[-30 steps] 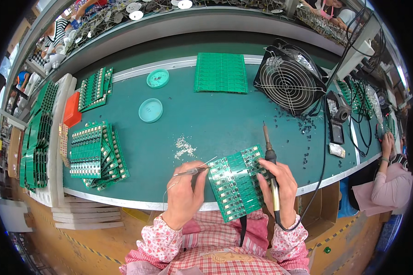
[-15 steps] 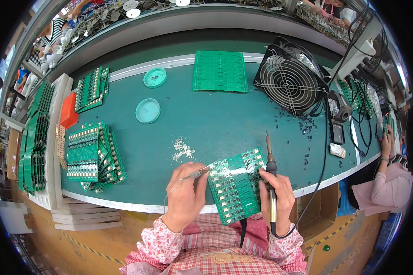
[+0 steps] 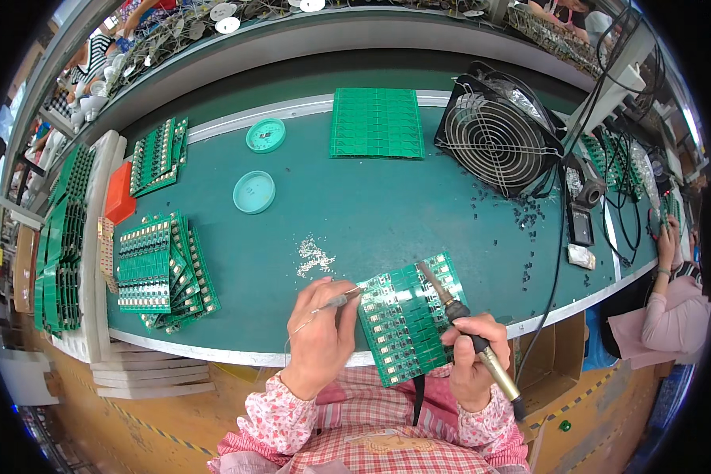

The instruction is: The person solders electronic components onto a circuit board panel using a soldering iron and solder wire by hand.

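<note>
A green circuit board [image 3: 399,336] with rows of small parts lies tilted over the table's front edge. At its upper left corner, my left hand [image 3: 320,340] is closed, pinching a thin wire in a pale sleeve [image 3: 336,301], which looks like solder wire. These fingertips also meet the board's edge; how firmly they grip it is hidden. My right hand [image 3: 475,355] is wrapped round a soldering iron [image 3: 498,370]. The iron slants up and left across the board, its tip over the upper rows. Whether the tip touches the board I cannot tell.
Loose pale parts [image 3: 314,257] lie beyond the board. Stacked boards [image 3: 144,265] stand left, near a red box [image 3: 120,193]. Two turquoise dishes [image 3: 254,192] and a bare board panel [image 3: 377,122] sit farther back. A fan [image 3: 494,141], black bits [image 3: 527,213] and an iron stand [image 3: 581,225] are right.
My right hand has let go of the board's right edge and turned the soldering iron from upright to slanting left over the board. My left hand has stayed nearly still.
</note>
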{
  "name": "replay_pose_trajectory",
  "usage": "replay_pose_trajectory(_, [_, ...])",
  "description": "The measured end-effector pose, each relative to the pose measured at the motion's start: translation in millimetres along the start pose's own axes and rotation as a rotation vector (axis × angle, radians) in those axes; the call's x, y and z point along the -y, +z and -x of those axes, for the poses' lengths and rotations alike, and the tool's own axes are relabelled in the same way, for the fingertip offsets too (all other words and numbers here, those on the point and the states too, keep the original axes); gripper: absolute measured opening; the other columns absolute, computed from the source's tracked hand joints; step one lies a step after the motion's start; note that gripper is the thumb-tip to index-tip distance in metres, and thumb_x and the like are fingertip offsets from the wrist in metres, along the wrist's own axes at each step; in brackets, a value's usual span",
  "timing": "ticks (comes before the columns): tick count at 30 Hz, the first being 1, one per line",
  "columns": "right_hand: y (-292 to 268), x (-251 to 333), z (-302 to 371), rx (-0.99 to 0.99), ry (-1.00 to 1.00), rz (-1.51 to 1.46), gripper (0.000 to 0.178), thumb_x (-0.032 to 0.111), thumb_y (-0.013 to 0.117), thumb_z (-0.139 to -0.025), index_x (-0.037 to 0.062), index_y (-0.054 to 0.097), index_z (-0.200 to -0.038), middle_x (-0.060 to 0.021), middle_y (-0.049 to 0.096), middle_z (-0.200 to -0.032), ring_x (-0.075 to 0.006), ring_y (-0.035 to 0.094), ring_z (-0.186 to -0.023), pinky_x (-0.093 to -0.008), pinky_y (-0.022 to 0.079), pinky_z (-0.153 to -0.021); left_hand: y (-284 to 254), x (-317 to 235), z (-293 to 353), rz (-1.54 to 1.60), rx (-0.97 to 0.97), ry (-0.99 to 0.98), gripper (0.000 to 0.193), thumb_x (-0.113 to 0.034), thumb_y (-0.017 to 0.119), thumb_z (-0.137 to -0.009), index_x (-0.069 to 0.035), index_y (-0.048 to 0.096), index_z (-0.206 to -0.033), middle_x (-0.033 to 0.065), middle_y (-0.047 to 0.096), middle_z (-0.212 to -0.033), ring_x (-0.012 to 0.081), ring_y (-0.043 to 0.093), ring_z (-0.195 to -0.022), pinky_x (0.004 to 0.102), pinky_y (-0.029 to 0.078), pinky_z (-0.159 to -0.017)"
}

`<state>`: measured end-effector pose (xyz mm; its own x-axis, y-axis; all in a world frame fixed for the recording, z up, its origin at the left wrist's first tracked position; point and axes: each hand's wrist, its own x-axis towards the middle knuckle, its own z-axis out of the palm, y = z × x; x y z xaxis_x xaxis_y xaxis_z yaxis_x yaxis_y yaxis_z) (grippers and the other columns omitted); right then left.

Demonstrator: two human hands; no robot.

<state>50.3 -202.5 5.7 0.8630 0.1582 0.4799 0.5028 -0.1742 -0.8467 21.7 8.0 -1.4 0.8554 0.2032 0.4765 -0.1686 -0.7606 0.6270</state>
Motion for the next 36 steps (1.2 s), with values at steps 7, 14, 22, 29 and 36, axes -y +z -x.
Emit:
replay_pose_trajectory(7, [10, 5, -3, -0.039, 0.128, -0.272, 0.024, 0.021, 0.062, -0.097, 0.0027, 0.051, -0.107, -0.0111, 0.065, -0.074, -0.0159, 0.067, -0.063, -0.0271, 0.051, -0.057, 2, 1, 0, 0.017, -0.002, -0.002, 0.015, 0.004, 0.068, -0.085, 0.001, 0.064, -0.099, 0.0115, 0.069, -0.097, 0.034, 0.067, -0.091, 0.044, 0.053, -0.092])
replay_pose_trajectory(14, [11, 3, -5, 0.006, 0.041, -0.301, 0.026, 0.023, 0.062, -0.097, 0.0023, 0.05, -0.106, -0.0118, 0.064, -0.073, -0.0179, 0.067, -0.064, -0.0297, 0.051, -0.06, 1, 1, 0, 0.023, 0.001, -0.007, 0.016, 0.004, 0.068, -0.085, 0.001, 0.064, -0.1, 0.0119, 0.069, -0.097, 0.0346, 0.067, -0.093, 0.0435, 0.053, -0.092])
replay_pose_trajectory(22, [12, 1, -5, 0.008, 0.024, -0.299, 0.027, 0.024, 0.063, -0.097, 0.0019, 0.05, -0.106, -0.0121, 0.064, -0.073, -0.0182, 0.068, -0.064, -0.0301, 0.051, -0.061, 0, 0, 0, 0.018, 0.004, -0.023, 0.016, 0.003, 0.069, -0.084, 0.002, 0.065, -0.099, 0.0124, 0.069, -0.098, 0.0355, 0.067, -0.094, 0.0435, 0.053, -0.092])
replay_pose_trajectory(29, [12, 2, -7, 0.038, 0.022, -0.296, 0.027, 0.024, 0.064, -0.097, 0.0023, 0.051, -0.107, -0.0113, 0.064, -0.073, -0.0176, 0.068, -0.064, -0.0294, 0.051, -0.061, 2, 2, 1, 0.025, -0.005, -0.017, 0.015, 0.004, 0.069, -0.084, 0.002, 0.065, -0.098, 0.0123, 0.069, -0.098, 0.0345, 0.067, -0.092, 0.044, 0.053, -0.092])
replay_pose_trajectory(36, [10, 2, -9, 0.06, 0.092, -0.232, 0.018, 0.016, 0.064, -0.095, 0.0016, 0.054, -0.101, -0.0091, 0.066, -0.07, -0.014, 0.066, -0.06, -0.0264, 0.05, -0.056, 1, 1, 0, 0.026, -0.004, -0.012, 0.013, 0.004, 0.068, -0.085, 0.002, 0.065, -0.097, 0.0119, 0.069, -0.097, 0.0338, 0.067, -0.09, 0.0446, 0.053, -0.092])
